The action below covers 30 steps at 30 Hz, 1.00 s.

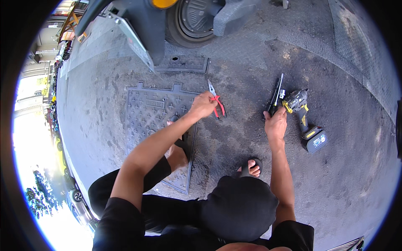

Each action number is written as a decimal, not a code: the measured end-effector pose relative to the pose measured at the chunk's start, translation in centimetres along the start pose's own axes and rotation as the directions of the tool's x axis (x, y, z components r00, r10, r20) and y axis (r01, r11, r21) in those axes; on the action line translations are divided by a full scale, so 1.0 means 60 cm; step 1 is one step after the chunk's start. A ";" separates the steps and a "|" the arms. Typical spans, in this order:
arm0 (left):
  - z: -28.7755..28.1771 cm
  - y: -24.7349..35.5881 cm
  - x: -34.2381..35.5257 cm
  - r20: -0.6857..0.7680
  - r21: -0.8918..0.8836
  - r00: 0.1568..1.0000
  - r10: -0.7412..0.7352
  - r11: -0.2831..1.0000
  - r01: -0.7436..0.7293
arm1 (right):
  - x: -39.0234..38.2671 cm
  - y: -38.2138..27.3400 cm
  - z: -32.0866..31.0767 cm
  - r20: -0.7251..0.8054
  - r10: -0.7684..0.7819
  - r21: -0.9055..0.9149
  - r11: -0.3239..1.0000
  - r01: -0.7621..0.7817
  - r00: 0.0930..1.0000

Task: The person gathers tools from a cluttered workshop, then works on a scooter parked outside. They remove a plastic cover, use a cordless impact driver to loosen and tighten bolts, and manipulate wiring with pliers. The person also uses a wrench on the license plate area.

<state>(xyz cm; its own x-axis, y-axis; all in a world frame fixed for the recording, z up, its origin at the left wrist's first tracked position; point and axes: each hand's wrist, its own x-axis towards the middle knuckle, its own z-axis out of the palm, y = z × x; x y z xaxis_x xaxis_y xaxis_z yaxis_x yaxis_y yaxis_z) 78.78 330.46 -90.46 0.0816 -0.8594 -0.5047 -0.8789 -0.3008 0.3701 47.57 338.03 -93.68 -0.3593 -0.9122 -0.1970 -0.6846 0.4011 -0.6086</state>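
Note:
I squat on grey pavement. My left hand (202,104) is closed around the red handles of a pair of long-nose pliers (215,100), whose jaws point away from me just above the ground. My right hand (275,124) rests on the black handle of a screwdriver (276,94) that lies on the pavement. A black and yellow cordless drill (305,119) lies just right of that hand, not touched.
A metal cover plate (153,125) is set in the ground under my left foot (178,150). My right foot (252,166) is in a sandal. A vehicle's tyre (192,21) and frame (142,33) stand ahead. Parked cars line the far left.

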 end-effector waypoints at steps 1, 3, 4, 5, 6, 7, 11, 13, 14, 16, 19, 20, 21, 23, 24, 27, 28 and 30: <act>-0.028 -0.018 0.018 -0.032 0.069 0.999 0.032 0.997 -0.030 | 0.011 0.010 0.000 -0.003 0.034 0.029 0.999 -0.034 0.999; -0.078 -0.017 0.069 -0.139 -0.022 0.988 0.069 0.997 -0.073 | 0.034 0.026 -0.011 0.104 0.051 0.050 0.997 -0.056 0.993; -0.100 -0.006 0.092 -0.126 -0.107 0.992 0.027 0.993 -0.041 | 0.039 0.029 -0.017 0.162 0.116 0.002 0.993 -0.118 0.980; -0.112 0.007 0.104 -0.104 -0.058 0.994 0.009 0.998 -0.015 | 0.040 0.028 -0.023 0.159 0.105 -0.021 0.994 -0.103 0.982; -0.119 0.025 0.116 -0.054 -0.012 0.997 -0.059 0.998 0.058 | 0.039 0.022 -0.029 0.162 0.113 -0.068 0.992 -0.103 0.980; -0.121 0.041 0.122 -0.037 0.019 0.996 -0.083 0.996 0.084 | 0.036 0.013 -0.033 0.157 0.116 -0.134 0.986 -0.095 0.981; -0.053 0.050 0.064 0.216 0.214 0.969 -0.122 0.974 0.075 | -0.006 -0.048 -0.046 0.135 0.188 0.425 0.876 -0.228 0.973; -0.001 0.041 0.028 0.067 0.220 0.998 -0.023 0.975 0.008 | -0.025 -0.084 -0.055 0.114 0.073 0.465 0.877 -0.118 0.991; 0.019 0.042 0.017 -0.042 0.288 0.996 0.072 0.956 -0.057 | -0.031 -0.101 -0.061 0.113 0.017 0.480 0.874 -0.070 0.993; 0.042 0.058 0.019 0.030 0.236 0.999 0.044 0.971 -0.050 | -0.038 -0.134 -0.068 0.199 -0.002 0.534 0.839 -0.106 0.980; 0.063 0.120 0.035 0.033 0.284 0.983 0.181 0.941 -0.183 | -0.046 -0.173 -0.072 0.211 -0.065 0.660 0.746 -0.093 0.975; 0.069 0.148 0.043 0.004 0.251 0.968 0.249 0.937 -0.242 | -0.048 -0.182 -0.071 0.244 -0.062 0.703 0.699 -0.133 0.968; 0.069 0.174 0.054 0.033 0.223 0.947 0.318 0.922 -0.317 | -0.046 -0.190 -0.069 0.272 -0.077 0.752 0.639 -0.161 0.959; 0.070 0.225 0.079 -0.008 0.152 0.898 0.440 0.888 -0.434 | -0.037 -0.199 -0.062 0.306 -0.135 0.840 0.504 -0.201 0.943; 0.070 0.247 0.090 -0.063 0.108 0.879 0.473 0.878 -0.466 | -0.028 -0.203 -0.057 0.310 -0.119 0.815 0.545 -0.199 0.943; 0.036 0.266 0.116 -0.095 -0.443 0.923 0.372 0.815 -0.374 | 0.000 -0.225 -0.035 0.134 -0.153 0.798 0.602 -0.015 0.979; 0.015 0.261 0.123 0.017 -0.722 0.959 0.282 0.667 -0.183 | 0.009 -0.226 -0.033 0.133 -0.178 0.794 0.608 0.003 0.975; -0.049 0.227 0.125 0.073 -0.912 0.971 0.228 0.409 -0.028 | 0.025 -0.229 -0.032 0.287 -0.141 0.773 0.619 -0.142 0.947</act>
<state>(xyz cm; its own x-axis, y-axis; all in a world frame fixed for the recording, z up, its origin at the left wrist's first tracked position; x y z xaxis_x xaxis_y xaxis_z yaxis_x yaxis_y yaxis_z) 68.81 318.72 -86.94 -0.1555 -0.8731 -0.4622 0.0667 -0.4761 0.8769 55.24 331.32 -84.14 -0.0617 -0.9451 -0.3210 0.1172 0.3125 -0.9427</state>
